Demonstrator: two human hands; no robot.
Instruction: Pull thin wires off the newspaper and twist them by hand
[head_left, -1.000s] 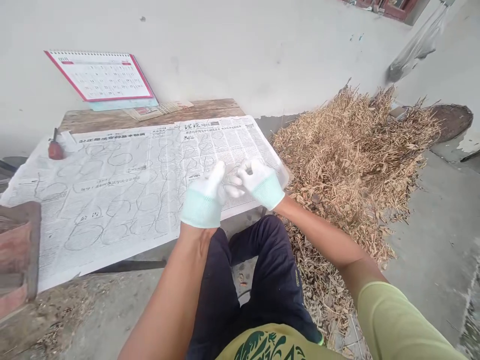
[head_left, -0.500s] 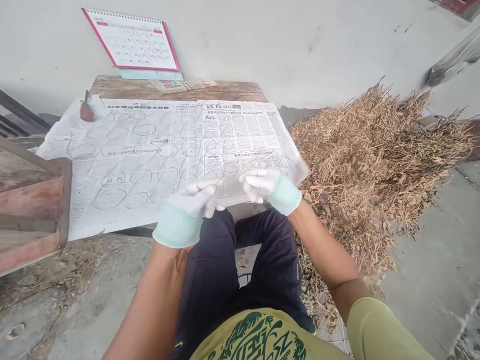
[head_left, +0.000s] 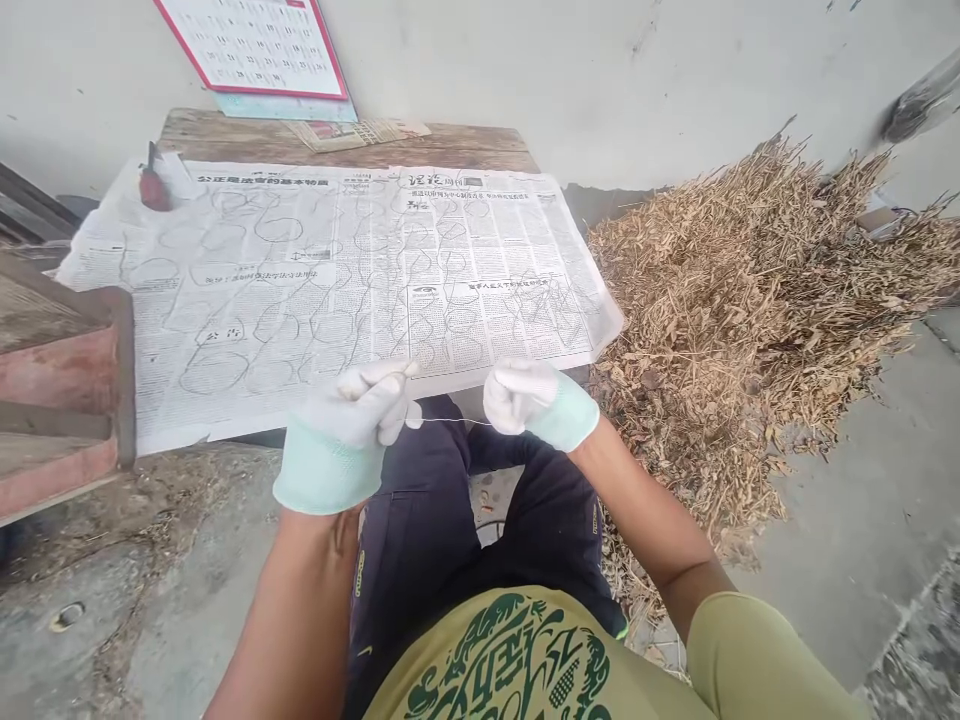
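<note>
A thin pale strand (head_left: 456, 420), thread or fine wire, runs nearly level between my two gloved hands above my lap. My left hand (head_left: 373, 402), in a white glove with a mint cuff, is closed in a pinch on its left end. The other end goes into the curled fingers of my right hand (head_left: 517, 396), gloved the same way. Both hands are at the near edge of the newspaper sheets (head_left: 225, 420) spread over the table. Many thin ring-shaped lines (head_left: 214, 372) cover the paper; whether drawn or laid on it, I cannot tell.
A desk calendar (head_left: 259, 50) leans against the wall at the table's wooden back edge (head_left: 480, 145). At the far left lies a small red item (head_left: 154, 188) with a dark tip. A wooden stool-like frame (head_left: 60, 380) stands left; dry stalks (head_left: 720, 330) are heaped right.
My hands have moved apart, the left one leftward and slightly down, and the strand now shows between them. My right fingers have curled in tighter. The view has tilted downward slightly.
</note>
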